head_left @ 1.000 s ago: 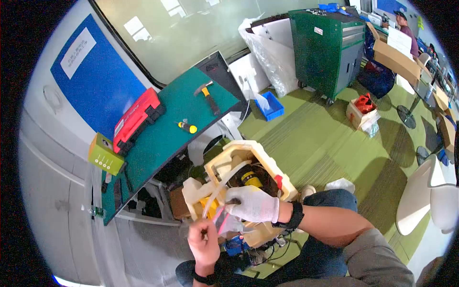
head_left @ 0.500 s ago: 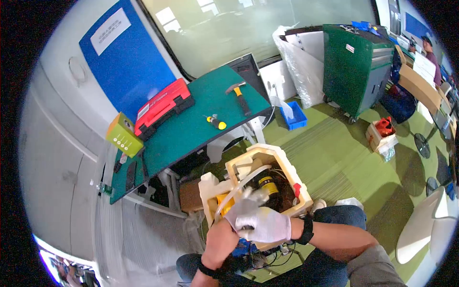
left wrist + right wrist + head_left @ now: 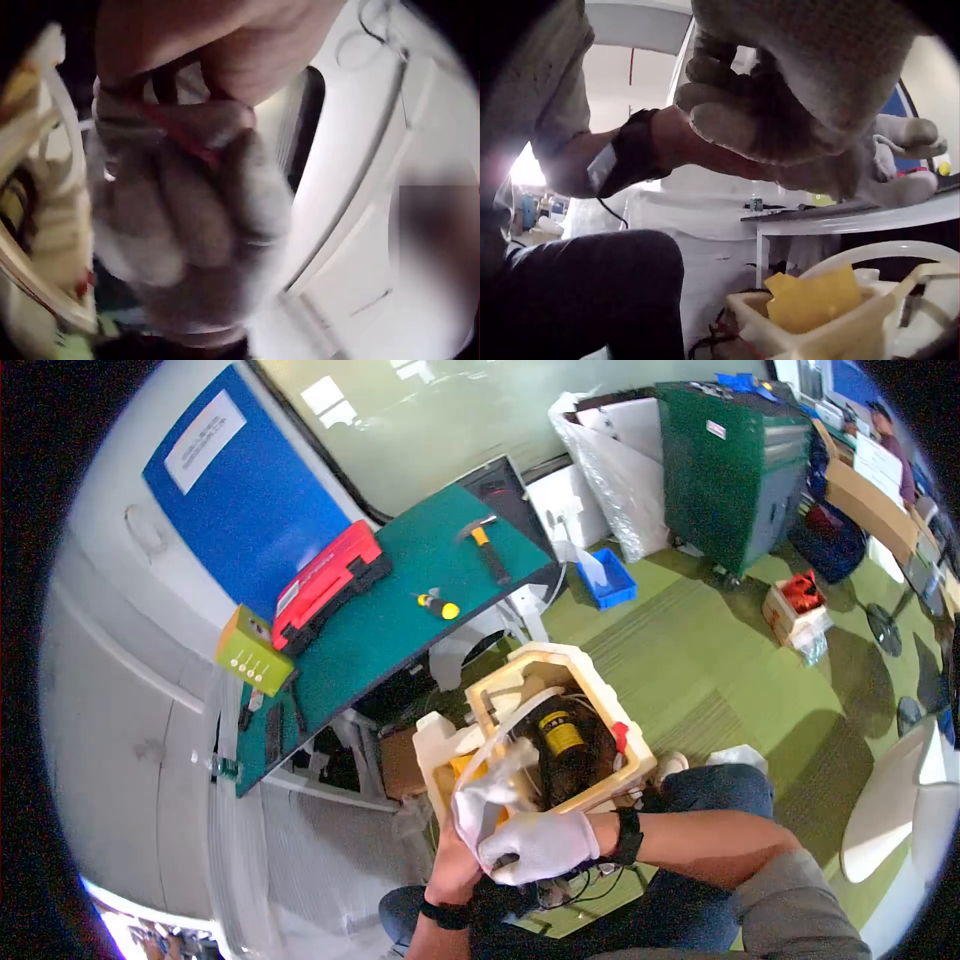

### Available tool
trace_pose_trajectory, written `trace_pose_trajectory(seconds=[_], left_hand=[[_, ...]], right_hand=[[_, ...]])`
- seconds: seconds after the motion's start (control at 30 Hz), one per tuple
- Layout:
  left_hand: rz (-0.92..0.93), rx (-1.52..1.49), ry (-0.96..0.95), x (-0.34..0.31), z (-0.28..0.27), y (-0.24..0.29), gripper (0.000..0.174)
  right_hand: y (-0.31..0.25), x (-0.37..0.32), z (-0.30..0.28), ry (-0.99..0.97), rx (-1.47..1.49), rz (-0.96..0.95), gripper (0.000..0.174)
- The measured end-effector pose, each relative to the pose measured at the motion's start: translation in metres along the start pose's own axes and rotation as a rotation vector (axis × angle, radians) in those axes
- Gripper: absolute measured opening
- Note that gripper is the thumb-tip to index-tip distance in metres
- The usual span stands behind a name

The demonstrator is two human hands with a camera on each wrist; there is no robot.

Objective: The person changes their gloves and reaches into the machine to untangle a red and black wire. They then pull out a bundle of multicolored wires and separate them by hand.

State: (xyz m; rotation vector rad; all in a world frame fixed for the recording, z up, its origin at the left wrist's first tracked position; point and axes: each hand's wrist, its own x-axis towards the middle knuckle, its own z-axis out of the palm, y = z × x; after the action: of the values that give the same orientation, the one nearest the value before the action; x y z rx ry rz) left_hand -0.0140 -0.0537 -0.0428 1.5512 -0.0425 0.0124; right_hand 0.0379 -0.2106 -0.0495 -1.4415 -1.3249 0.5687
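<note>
My left hand (image 3: 484,800) sits inside a white knitted glove (image 3: 900,187), its fingers spread and blurred above the foam box. The bare wrist below wears a black band (image 3: 446,915). My right hand (image 3: 543,848), also in a white glove, grips the left glove's cuff near the base of the left hand. In the left wrist view the cuff's pink edge (image 3: 191,146) shows between the curled gloved fingers (image 3: 199,217) and the bare skin. The right wrist view has the right fingers bent tightly against the left hand's heel.
In front of my knees stands a cream foam box (image 3: 626,705) holding a black cylinder with a yellow label (image 3: 562,732) and a pale curved tube (image 3: 510,722). On the green-topped table (image 3: 365,625) lie a hammer (image 3: 488,552), a screwdriver (image 3: 437,605) and a red toolbox (image 3: 330,585).
The left hand was bare and loosely curled beside the glove; it has since slid into it. My right hand has drawn the cuff down toward the left wrist.
</note>
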Motion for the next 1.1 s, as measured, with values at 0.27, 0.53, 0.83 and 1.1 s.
trace_pose_trajectory(seconds=[0.27,0.53,0.83,1.1], left_hand=[[0.312,0.485,0.046,0.014,-0.026,-0.042,0.01],[0.072,-0.123,0.21,0.018,-0.038,-0.058,0.051],[0.259,-0.361,0.413,0.036,-0.021,-0.023,0.054],[0.4,-0.383,0.46,0.051,-0.031,-0.027,0.05]], right_hand=[[0.03,0.012,0.044,-0.115,0.155,0.088,0.014],[0.002,0.013,0.032,0.26,-0.037,0.215,0.025],[0.015,0.042,0.024,0.722,-0.608,-0.07,0.025],[0.008,0.055,0.009,0.52,-0.544,0.325,0.025]])
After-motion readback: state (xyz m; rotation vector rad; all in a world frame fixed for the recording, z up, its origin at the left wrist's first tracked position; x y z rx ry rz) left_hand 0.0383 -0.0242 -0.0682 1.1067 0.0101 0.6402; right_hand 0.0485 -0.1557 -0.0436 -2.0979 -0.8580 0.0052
